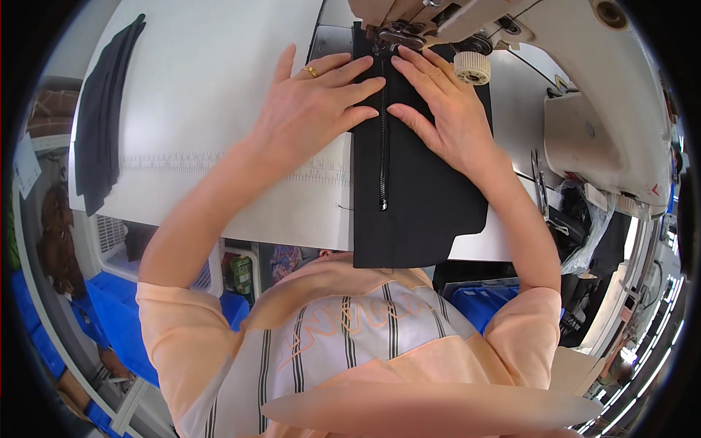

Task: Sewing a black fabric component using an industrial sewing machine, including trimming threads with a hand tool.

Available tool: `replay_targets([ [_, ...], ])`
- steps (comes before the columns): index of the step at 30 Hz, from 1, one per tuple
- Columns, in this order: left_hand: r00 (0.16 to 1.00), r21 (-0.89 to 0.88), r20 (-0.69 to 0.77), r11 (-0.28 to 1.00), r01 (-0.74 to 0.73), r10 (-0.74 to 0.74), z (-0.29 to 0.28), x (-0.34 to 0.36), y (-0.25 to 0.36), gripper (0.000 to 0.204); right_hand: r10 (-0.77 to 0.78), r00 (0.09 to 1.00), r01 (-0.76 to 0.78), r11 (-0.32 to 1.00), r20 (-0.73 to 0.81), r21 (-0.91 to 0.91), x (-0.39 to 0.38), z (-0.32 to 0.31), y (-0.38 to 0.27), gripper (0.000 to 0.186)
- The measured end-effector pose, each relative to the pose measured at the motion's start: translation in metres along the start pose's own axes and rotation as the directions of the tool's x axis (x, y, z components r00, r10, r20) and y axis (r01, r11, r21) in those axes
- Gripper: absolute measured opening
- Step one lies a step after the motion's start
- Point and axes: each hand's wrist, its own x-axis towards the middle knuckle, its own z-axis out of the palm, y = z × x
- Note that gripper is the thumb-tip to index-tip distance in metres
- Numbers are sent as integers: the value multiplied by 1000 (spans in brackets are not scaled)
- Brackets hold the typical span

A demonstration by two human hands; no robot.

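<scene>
A black fabric panel with a long zipper down it lies under the head of a white sewing machine. My left hand has its fingers spread, the fingertips on or just over the panel left of the zipper, below the presser foot. My right hand lies with fingers outstretched on the panel right of the zipper, thumb beside the teeth and fingertips close to the foot. What is directly beneath the needle is too small to make out.
A stack of dark cut pieces rests on the white table at left. Scissors or tweezers and a plastic bag are by the machine's base at right. A white basket and blue bins sit below the table edge.
</scene>
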Motion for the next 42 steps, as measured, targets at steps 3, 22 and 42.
replay_targets([
  [3,1000,-9,25,1000,-14,14,-4,0,-1,43,27,999,-28,999,-17,-34,-7,5,-4,50],
  [22,1000,-29,9,999,-17,18,-3,4,-2,52,80,996,-81,996,-35,-39,1,-2,-5,45],
  [42,998,-55,57,998,19,-16,-11,6,-9,48,88,993,-95,991,-79,-94,1,4,-10,39],
])
